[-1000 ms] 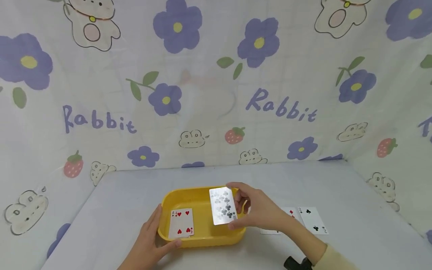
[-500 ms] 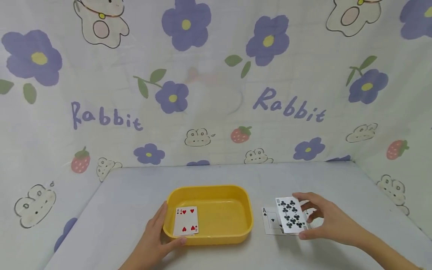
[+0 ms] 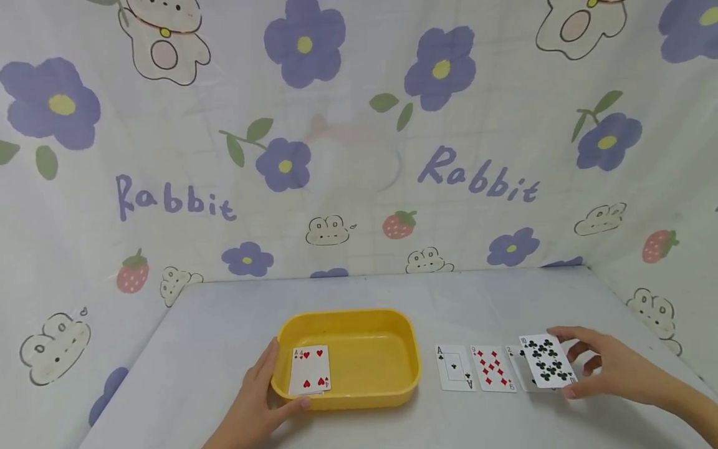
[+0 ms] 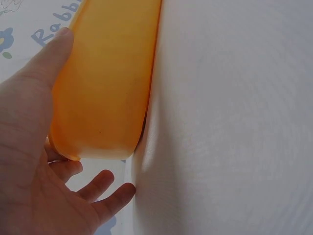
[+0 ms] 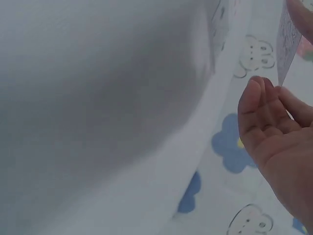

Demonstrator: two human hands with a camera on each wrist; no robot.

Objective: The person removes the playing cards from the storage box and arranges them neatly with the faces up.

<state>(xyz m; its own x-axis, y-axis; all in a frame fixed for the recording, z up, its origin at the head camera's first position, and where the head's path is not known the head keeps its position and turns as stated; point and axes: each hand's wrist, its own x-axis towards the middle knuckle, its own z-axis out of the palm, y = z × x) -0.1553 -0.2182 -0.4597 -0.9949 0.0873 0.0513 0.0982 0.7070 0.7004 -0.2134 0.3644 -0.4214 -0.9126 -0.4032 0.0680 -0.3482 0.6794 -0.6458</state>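
Left hand (image 3: pixel 252 396): we find the thumb against the tray's near wall and the fingers at its left end, gripping that corner between them; in the left wrist view the lower fingers stand spread.
Rounded rectangular yellow plastic tray (image 3: pixel 373 362): our landmark, flat on the white table (image 3: pixel 477 430).
Tray contents: white four of hearts card (image 3: pixel 310 368), lying over a white ace card (image 3: pixel 295 353) at the tray's left end.
Row right of tray: white ace of clubs card (image 3: pixel 453 368), red-printed nine of diamonds card (image 3: pixel 490 366), then white black-printed two card (image 3: pixel 522 369).
Held card: white ten of clubs card (image 3: pixel 546 362), right of the tray, overlapping the two in our view; contact we cannot tell.
Right hand (image 3: pixel 611 365): we see thumb and fingertip pinching the ten's right-hand corners.
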